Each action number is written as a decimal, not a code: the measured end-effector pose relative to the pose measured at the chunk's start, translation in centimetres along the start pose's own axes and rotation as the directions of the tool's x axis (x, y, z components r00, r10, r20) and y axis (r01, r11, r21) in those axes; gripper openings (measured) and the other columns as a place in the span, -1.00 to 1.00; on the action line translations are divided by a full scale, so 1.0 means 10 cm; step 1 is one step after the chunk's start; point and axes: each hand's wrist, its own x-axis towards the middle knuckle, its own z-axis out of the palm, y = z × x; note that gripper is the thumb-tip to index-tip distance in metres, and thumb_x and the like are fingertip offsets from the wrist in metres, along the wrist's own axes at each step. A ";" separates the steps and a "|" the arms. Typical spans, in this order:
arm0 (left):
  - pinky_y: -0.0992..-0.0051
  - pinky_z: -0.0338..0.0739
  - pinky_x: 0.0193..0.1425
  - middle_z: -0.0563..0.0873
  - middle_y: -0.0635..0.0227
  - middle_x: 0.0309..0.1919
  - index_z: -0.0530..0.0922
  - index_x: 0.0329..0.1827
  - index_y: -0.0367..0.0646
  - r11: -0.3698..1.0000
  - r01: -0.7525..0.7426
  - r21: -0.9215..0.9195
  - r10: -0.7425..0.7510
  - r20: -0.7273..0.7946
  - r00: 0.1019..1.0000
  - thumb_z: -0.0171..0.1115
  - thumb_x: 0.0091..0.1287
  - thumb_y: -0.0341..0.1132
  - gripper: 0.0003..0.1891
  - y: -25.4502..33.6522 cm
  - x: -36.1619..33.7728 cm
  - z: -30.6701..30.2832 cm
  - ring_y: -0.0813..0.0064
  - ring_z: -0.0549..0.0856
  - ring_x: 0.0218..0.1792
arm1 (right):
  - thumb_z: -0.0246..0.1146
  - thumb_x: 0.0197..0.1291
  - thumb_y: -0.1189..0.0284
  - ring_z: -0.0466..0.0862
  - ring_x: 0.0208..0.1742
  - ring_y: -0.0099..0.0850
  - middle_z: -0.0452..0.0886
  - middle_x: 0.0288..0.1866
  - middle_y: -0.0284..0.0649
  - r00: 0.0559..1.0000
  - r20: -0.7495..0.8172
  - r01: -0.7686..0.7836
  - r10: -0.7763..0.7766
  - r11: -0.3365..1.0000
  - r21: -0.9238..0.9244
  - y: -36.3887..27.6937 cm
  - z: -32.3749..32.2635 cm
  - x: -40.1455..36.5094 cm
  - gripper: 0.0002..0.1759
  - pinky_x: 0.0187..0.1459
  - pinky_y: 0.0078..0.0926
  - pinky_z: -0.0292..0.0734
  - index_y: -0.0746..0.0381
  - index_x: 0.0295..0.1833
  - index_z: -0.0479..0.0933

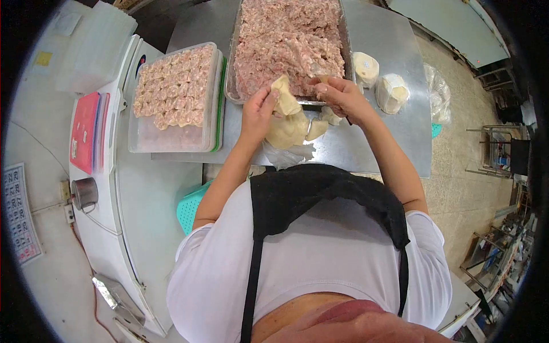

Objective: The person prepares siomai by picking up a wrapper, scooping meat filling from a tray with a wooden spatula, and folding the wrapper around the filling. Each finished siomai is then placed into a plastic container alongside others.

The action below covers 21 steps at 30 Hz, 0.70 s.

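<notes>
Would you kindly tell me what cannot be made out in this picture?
- Head view: the far end of the meat tray, cut off by the top edge.
- Head view: what, if anything, the right hand grips, hidden by its fingers and too small.
- Head view: any contents of the green-edged container, covered by the filled box.
- Head view: the calendar's fine print, too small.

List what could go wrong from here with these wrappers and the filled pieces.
1. The thin wrapper held in the left hand might tear if it is pinched or pulled too hard.
2. The loose wrappers lie uncovered on the metal table, so they could dry out.
3. The filled pieces are packed closely in the plastic container, so they may stick together.
</notes>
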 end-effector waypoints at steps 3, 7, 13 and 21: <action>0.52 0.59 -0.23 0.68 0.38 -0.22 0.57 -0.02 -0.26 0.960 0.074 -0.270 -0.061 0.056 0.997 0.06 0.45 -0.26 -0.74 0.08 0.00 0.06 0.62 0.63 -0.27 | 0.30 0.23 0.14 0.14 -0.69 -0.76 0.23 -0.66 -0.61 0.997 0.071 -0.002 -0.007 0.992 0.125 0.01 0.09 0.03 -0.54 -0.67 -0.70 -0.07 0.22 0.11 0.57; 0.50 0.58 -0.12 0.66 0.35 -0.12 0.55 0.02 -0.27 0.737 0.197 -0.646 -0.160 0.117 0.980 0.11 0.42 -0.28 -0.75 0.26 -0.05 0.20 0.55 0.64 -0.14 | 0.32 0.22 0.26 0.17 -0.72 -0.76 0.28 -0.66 -0.59 0.990 0.137 -0.066 0.030 0.961 0.268 0.03 0.12 0.04 -0.77 -0.69 -0.69 -0.04 0.19 -0.20 0.54; 0.48 0.52 0.00 0.66 0.29 -0.09 0.56 -0.01 -0.25 0.889 -0.290 0.355 0.350 -0.117 0.929 0.32 0.27 -0.29 -0.70 -0.14 0.13 -0.02 0.47 0.64 -0.07 | 0.29 0.25 0.35 0.19 -0.72 -0.75 0.31 -0.66 -0.56 0.990 0.130 -0.085 0.056 0.970 0.227 -0.05 0.05 0.10 -0.84 -0.70 -0.70 0.00 0.16 -0.31 0.48; 0.57 0.53 -0.16 0.70 0.37 -0.34 0.61 -0.14 -0.28 0.973 -0.124 0.193 0.105 0.105 0.989 0.36 0.24 -0.31 -0.76 0.10 0.09 0.21 0.62 0.65 -0.29 | 0.29 0.25 0.33 0.25 -0.70 -0.75 0.37 -0.62 -0.55 0.991 0.128 -0.060 0.028 0.965 0.254 -0.17 0.15 0.15 -0.83 -0.69 -0.72 0.02 0.19 -0.29 0.51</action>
